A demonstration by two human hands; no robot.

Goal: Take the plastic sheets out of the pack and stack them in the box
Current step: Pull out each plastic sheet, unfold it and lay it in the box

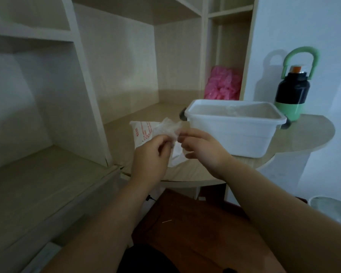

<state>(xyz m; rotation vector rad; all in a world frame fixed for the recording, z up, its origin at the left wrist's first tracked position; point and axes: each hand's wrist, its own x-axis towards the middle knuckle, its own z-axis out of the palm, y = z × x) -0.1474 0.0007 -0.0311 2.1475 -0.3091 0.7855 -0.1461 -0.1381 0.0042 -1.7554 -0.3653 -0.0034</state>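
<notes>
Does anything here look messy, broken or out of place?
Nothing looks spilled or broken. Only the plastic sheet, pinched between the left hand and right hand, is crumpled rather than flat; the box stands level on the table.

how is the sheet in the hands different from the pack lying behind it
The plastic sheet is clear and unprinted; the pack is white and opaque with red print. The sheet is crumpled and held up, pinched by the left hand and the right hand; the pack lies on the table. Both look like thin plastic and sit just left of the white box.
</notes>
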